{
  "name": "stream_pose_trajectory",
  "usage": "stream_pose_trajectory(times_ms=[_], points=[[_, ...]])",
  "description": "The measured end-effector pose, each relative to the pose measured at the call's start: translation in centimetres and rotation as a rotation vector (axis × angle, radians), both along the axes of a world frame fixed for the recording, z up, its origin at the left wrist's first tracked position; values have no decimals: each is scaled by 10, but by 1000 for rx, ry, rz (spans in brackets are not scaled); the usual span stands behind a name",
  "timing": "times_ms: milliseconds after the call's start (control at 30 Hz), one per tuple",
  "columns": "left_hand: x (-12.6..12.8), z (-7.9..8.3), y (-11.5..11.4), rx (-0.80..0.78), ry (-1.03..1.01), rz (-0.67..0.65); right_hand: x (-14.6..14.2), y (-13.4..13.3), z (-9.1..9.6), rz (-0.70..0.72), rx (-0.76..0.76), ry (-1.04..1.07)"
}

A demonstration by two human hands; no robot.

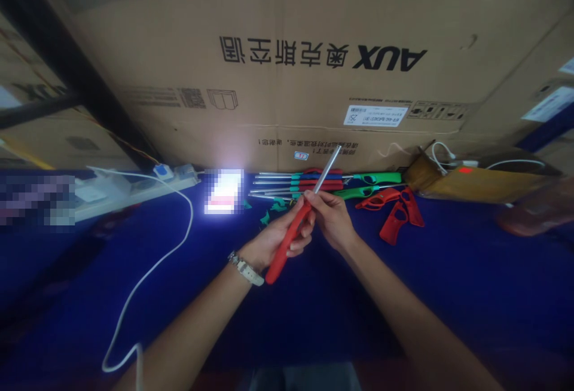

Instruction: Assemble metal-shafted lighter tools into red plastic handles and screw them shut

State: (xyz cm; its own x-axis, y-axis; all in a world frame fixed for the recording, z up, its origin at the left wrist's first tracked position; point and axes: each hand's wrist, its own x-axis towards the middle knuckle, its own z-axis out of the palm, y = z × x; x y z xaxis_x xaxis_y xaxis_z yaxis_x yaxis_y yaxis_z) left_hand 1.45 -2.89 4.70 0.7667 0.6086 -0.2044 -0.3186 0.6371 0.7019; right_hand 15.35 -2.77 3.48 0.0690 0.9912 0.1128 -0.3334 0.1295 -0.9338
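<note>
A long-nosed lighter (282, 256) with a red handle and a silver metal tube is held at a slant above the blue table (314, 319). My left hand (274, 237), with a watch at its wrist, is wrapped round the red handle. At the front end of the handle, where the tube begins, my right hand (334, 217) pinches the lighter. Behind both hands lies a row of similar lighters (320, 185) with red or blue handles. Green lighters (381, 177) and loose red handle pieces (394, 222) are to the right. Small green scraps (265, 218) lie left of the hands.
A large cardboard box (287, 110) with upside-down print stands behind the table. A bright blurred-out object (224, 191) and a power strip (134, 198) with a white cable (192, 217) are left. An open brown carton (479, 186) with white cables is right.
</note>
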Motion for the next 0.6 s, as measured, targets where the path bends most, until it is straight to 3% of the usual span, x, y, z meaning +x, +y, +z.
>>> stream_pose_trajectory(times_ms=[300, 467, 600], points=[[7, -9, 2, 200, 189, 317, 4, -2, 5, -91, 99, -259], [8, -11, 7, 323, 75, 606, -1, -13, 2, -164, 246, -661], [5, -7, 10, 343, 100, 657, -2, -16, -1, -105, 350, -866]])
